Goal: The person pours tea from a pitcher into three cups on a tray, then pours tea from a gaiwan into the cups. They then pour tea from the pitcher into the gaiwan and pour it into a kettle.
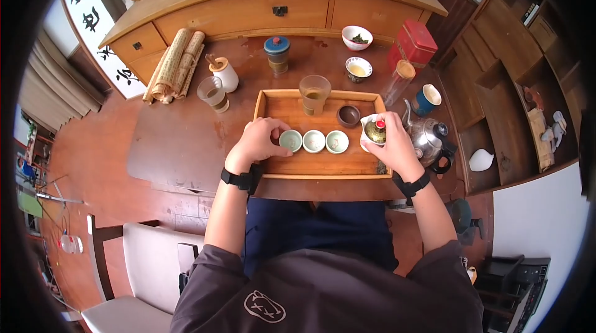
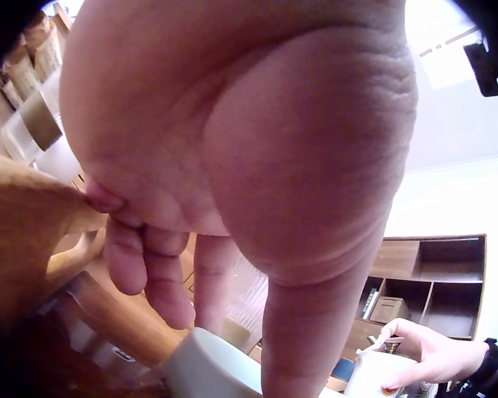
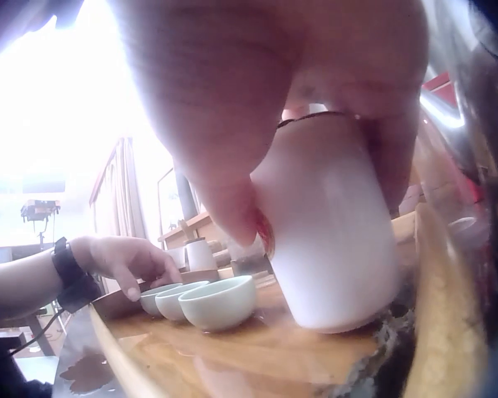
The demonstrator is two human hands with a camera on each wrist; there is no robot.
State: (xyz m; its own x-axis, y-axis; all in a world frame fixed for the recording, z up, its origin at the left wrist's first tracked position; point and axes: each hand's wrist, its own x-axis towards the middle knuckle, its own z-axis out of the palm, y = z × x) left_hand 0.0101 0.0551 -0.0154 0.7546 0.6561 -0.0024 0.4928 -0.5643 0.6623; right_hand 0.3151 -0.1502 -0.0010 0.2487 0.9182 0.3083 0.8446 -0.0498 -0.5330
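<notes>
Three pale green teacups stand in a row on the wooden tea tray [image 1: 292, 170]. My left hand [image 1: 261, 140] holds the leftmost teacup [image 1: 290, 140] between thumb and fingers; in the left wrist view its pale wall [image 2: 207, 365] shows beside the thumb. The middle cup [image 1: 314, 141] and the right cup [image 1: 337, 141] sit just beside it. At the tray's right end, my right hand [image 1: 396, 143] grips a white lidded teapot [image 3: 332, 240] with a pouring lip. Its patterned lid has a red knob [image 1: 380, 124]. In the right wrist view the pot's base is close over the tray.
A small brown bowl [image 1: 348, 115] and a glass pitcher of tea [image 1: 315, 94] stand at the tray's back. To the right are a steel kettle [image 1: 424, 137], a blue cup [image 1: 427, 100] and a red tin [image 1: 413, 44]. Another glass [image 1: 213, 94] stands left of the tray.
</notes>
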